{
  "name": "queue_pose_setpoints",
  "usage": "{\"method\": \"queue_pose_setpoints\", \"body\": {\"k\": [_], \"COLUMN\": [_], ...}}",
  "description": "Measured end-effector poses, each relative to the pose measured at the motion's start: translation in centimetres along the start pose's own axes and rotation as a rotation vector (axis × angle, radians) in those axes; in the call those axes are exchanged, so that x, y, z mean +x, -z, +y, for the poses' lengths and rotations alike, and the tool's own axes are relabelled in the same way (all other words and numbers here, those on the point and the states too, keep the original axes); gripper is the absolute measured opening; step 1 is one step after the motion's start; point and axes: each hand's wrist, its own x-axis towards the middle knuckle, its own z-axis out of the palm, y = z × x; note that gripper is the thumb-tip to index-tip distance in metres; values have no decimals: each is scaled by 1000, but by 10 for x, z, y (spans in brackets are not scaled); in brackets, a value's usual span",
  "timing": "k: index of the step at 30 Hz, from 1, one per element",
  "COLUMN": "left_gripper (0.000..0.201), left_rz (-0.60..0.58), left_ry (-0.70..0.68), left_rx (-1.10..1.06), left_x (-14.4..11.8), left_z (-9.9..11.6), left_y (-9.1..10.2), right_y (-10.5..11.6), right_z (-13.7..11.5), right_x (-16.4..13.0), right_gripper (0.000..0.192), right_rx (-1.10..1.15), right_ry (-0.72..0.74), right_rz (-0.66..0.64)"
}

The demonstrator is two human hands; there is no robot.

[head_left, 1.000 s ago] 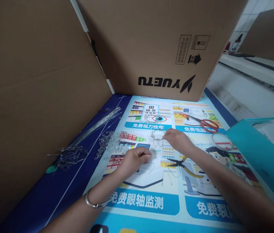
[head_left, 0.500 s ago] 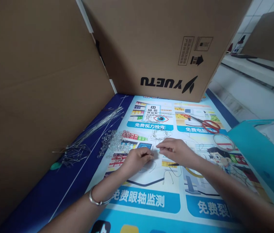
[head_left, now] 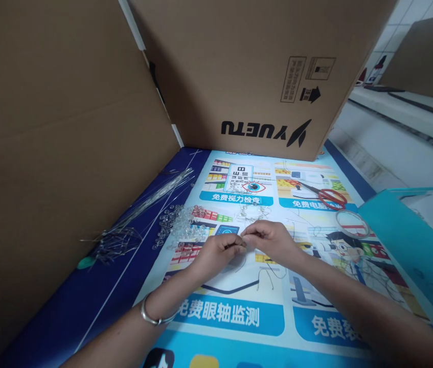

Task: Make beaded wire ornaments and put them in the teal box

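My left hand [head_left: 222, 250] is closed in a pinch low over the printed sheet. A thin wire [head_left: 242, 266] curves down from beneath its fingertips. My right hand [head_left: 272, 243] is pinched too, its fingertips meeting those of the left; whatever lies between them is too small to make out. Just beyond the fingers lies a cluster of clear beads on wire [head_left: 252, 210]. To the left is a pile of loose clear beads [head_left: 181, 225]. Some bent wire pieces [head_left: 266, 276] rest below my right hand.
Straight wires [head_left: 162, 191] and a tangle of bent wires [head_left: 118, 243] lie at the left. Red-handled scissors [head_left: 332, 199] and a wire coil [head_left: 352, 223] are at the right, beside a turquoise box [head_left: 404, 230]. Cardboard panels [head_left: 262, 76] stand behind and left.
My right hand has moved left and closed into a pinch against my left fingertips; a gap between the hands has gone. My left hand has barely moved.
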Motion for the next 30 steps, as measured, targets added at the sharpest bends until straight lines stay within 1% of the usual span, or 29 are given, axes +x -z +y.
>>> {"method": "queue_pose_setpoints", "body": {"k": [4,7,10,14,18,22,27,30], "left_gripper": [14,13,15,18,19,17,19,19], "left_rz": [-23,-84,-153,-181,-164,-182,-176,-171], "left_ry": [-5,50,114,154,161,111,28,-32], "left_rx": [-105,-247,-408,-438,-365,-201,42,181], "left_x": [0,-1,-3,-3,-2,-1,0,1], "left_z": [5,5,3,0,-1,1,4,1], "left_y": [1,0,-1,0,4,11,18,19], "right_y": [2,4,6,10,15,17,19,20], "right_z": [1,2,1,-1,2,9,8,6], "right_x": [-1,-1,-2,-4,-4,-3,-3,-3], "right_gripper": [16,17,17,22,26,30,28,28], "right_rx": [183,296,351,384,380,318,294,209], "right_ry": [-69,-88,-104,-162,-202,-208,-206,-215], "right_rz": [-13,-18,-24,-47,-44,-38,-101,-134]}}
